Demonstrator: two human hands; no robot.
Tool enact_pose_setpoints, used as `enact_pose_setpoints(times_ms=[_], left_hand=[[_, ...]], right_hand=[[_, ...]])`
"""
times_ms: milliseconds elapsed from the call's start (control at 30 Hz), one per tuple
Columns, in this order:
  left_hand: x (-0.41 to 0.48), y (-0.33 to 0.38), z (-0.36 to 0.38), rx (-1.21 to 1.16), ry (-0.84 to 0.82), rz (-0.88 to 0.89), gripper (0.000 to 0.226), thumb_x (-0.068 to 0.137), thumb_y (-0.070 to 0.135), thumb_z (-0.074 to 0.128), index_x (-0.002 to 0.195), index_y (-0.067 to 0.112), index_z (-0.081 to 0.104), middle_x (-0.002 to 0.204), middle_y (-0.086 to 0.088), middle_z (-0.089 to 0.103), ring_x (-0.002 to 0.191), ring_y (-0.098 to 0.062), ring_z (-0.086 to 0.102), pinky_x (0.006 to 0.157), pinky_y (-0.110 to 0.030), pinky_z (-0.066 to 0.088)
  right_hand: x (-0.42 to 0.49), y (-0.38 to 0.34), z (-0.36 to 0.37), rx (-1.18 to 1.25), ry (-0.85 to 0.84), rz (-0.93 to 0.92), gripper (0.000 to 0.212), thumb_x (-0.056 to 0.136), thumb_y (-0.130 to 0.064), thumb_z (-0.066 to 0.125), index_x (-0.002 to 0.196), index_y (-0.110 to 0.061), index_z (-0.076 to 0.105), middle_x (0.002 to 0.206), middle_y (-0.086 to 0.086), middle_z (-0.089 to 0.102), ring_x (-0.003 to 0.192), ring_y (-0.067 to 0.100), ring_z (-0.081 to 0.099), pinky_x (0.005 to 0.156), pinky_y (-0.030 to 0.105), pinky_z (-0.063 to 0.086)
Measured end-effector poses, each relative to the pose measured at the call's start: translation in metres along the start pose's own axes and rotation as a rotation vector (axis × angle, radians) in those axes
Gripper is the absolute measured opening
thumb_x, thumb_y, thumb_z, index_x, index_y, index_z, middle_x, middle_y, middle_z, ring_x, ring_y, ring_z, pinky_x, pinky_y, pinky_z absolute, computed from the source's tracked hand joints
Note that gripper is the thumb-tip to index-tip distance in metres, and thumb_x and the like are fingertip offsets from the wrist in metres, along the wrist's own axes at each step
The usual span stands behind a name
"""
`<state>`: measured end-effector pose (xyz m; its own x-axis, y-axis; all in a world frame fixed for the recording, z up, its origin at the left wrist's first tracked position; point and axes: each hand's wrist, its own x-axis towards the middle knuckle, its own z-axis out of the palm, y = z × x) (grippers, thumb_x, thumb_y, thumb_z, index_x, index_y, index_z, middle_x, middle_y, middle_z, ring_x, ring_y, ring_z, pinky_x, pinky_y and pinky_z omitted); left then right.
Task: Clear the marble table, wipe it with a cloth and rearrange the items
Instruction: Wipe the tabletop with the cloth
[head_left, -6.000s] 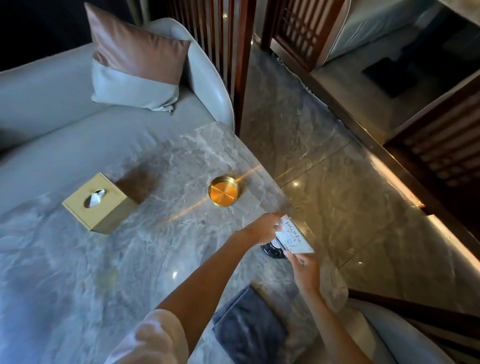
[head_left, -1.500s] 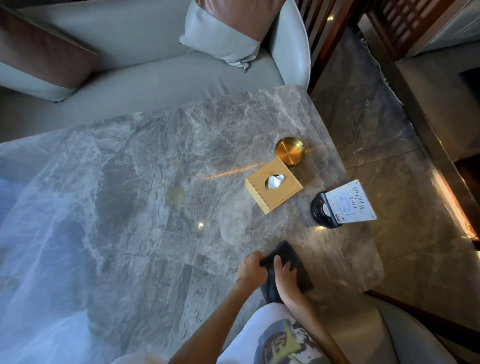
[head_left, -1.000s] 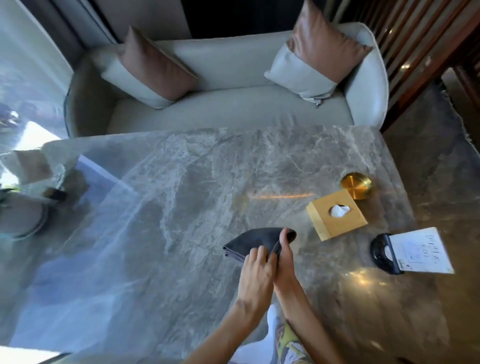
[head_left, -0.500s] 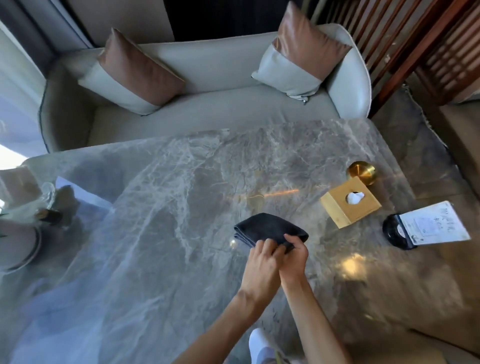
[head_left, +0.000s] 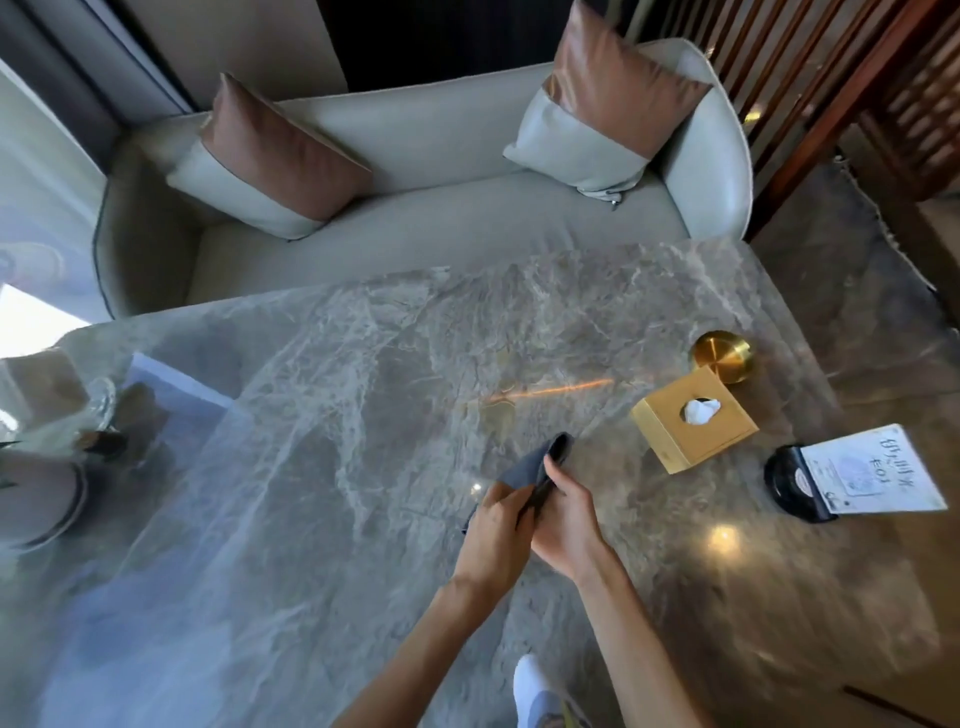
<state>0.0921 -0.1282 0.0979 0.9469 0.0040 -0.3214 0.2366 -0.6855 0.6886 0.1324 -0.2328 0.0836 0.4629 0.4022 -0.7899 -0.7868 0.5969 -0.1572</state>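
A dark grey cloth (head_left: 537, 465) is folded up between both hands above the middle of the grey marble table (head_left: 337, 415). My left hand (head_left: 496, 540) grips its near edge and my right hand (head_left: 569, 519) pinches its right side. At the table's right end sit a gold tissue box (head_left: 693, 426), a round brass dish (head_left: 723, 356) just behind it, and a white card on a black round stand (head_left: 852, 478).
A pale sofa (head_left: 415, 228) with two brown-and-grey cushions runs along the far side. A glass item and a pale vase (head_left: 47, 447) stand at the table's left edge. Wooden slat screens (head_left: 831, 78) rise at the right.
The cloth lay flat on the table half a second ago; both hands have since lifted and folded it upright. The view shifted slightly; the other items stayed put.
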Motion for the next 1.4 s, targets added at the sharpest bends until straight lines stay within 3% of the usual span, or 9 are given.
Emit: enact_pose_setpoints(times_ms=[367, 500, 567, 600, 767, 900, 1067, 1167, 1400], left_hand=[[0.018, 0.037, 0.012, -0.223, 0.046, -0.092, 0.027, 0.100, 0.025, 0.050, 0.114, 0.013, 0.069, 0.102, 0.004, 0.064, 0.093, 0.007, 0.057, 0.076, -0.008, 0.040], [0.040, -0.007, -0.018, -0.279, 0.125, -0.287, 0.045, 0.102, 0.038, 0.044, 0.139, 0.014, 0.054, 0.139, -0.003, 0.057, 0.130, -0.017, 0.051, 0.103, -0.020, 0.034], [0.056, -0.043, -0.031, -0.223, 0.142, -0.332, 0.057, 0.101, 0.047, 0.039, 0.145, 0.012, 0.045, 0.151, -0.008, 0.046, 0.141, -0.023, 0.039, 0.116, -0.032, 0.028], [0.064, -0.064, -0.036, -0.142, 0.148, -0.342, 0.063, 0.099, 0.052, 0.034, 0.149, 0.013, 0.039, 0.156, -0.008, 0.038, 0.146, -0.024, 0.030, 0.121, -0.039, 0.020], [0.109, -0.172, -0.048, 0.247, 0.215, -0.406, 0.068, 0.097, 0.056, 0.011, 0.157, 0.026, 0.001, 0.165, 0.000, -0.010, 0.150, -0.022, -0.019, 0.120, -0.049, -0.017], [0.136, -0.238, -0.049, 0.346, 0.298, -0.447, 0.065, 0.099, 0.053, 0.013, 0.156, 0.028, -0.006, 0.165, -0.001, -0.012, 0.149, -0.022, -0.022, 0.120, -0.053, -0.015], [0.137, -0.258, -0.027, 0.371, 0.427, -0.386, 0.069, 0.093, 0.055, 0.005, 0.157, 0.030, -0.002, 0.165, 0.002, -0.006, 0.151, -0.019, -0.016, 0.121, -0.052, -0.012], [0.139, -0.258, -0.026, 0.369, 0.455, -0.380, 0.068, 0.093, 0.055, 0.006, 0.157, 0.031, 0.004, 0.166, 0.002, 0.001, 0.152, -0.019, -0.013, 0.121, -0.053, -0.011], [0.138, -0.259, -0.024, 0.370, 0.468, -0.345, 0.068, 0.094, 0.055, 0.009, 0.156, 0.032, -0.004, 0.166, 0.002, -0.001, 0.152, -0.015, -0.014, 0.121, -0.052, -0.010]], right_hand=[[0.004, -0.052, -0.014, -0.240, 0.121, -0.066, 0.046, 0.094, -0.039, 0.042, 0.111, -0.002, 0.062, 0.100, 0.019, 0.070, 0.097, 0.031, 0.065, 0.081, 0.041, 0.051], [0.027, -0.109, 0.008, -0.496, 0.272, -0.282, 0.032, 0.089, -0.042, 0.048, 0.089, -0.012, 0.059, 0.080, 0.008, 0.066, 0.072, 0.022, 0.062, 0.064, 0.033, 0.043], [0.038, -0.137, 0.028, -0.712, 0.334, -0.417, 0.039, 0.090, -0.038, 0.047, 0.094, -0.001, 0.057, 0.087, 0.001, 0.052, 0.082, 0.033, 0.062, 0.070, 0.038, 0.040], [0.045, -0.150, 0.036, -0.816, 0.365, -0.488, 0.046, 0.096, -0.033, 0.044, 0.108, 0.010, 0.055, 0.132, 0.027, 0.042, 0.098, 0.043, 0.057, 0.077, 0.044, 0.041], [0.098, -0.218, 0.054, -0.981, 0.518, -0.732, 0.041, 0.098, -0.028, 0.038, 0.095, 0.010, 0.053, 0.096, 0.039, 0.049, 0.086, 0.037, 0.049, 0.069, 0.033, 0.035], [0.136, -0.245, 0.060, -1.115, 0.616, -0.795, 0.046, 0.100, -0.034, 0.037, 0.136, -0.006, 0.045, 0.144, 0.018, 0.041, 0.131, 0.028, 0.042, 0.105, 0.037, 0.032], [0.188, -0.209, 0.057, -1.633, 0.512, -0.695, 0.052, 0.096, -0.050, 0.035, 0.116, -0.007, 0.056, 0.111, 0.015, 0.050, 0.109, 0.024, 0.049, 0.095, 0.036, 0.035], [0.231, -0.184, 0.032, -1.894, 0.381, -0.687, 0.049, 0.102, -0.032, 0.029, 0.144, -0.009, 0.039, 0.157, 0.003, 0.028, 0.148, 0.025, 0.014, 0.118, 0.044, 0.007], [0.254, -0.158, 0.008, -2.019, 0.234, -0.820, 0.052, 0.097, -0.025, 0.024, 0.144, -0.011, 0.041, 0.161, -0.008, 0.019, 0.151, 0.017, -0.002, 0.120, 0.047, -0.011]])
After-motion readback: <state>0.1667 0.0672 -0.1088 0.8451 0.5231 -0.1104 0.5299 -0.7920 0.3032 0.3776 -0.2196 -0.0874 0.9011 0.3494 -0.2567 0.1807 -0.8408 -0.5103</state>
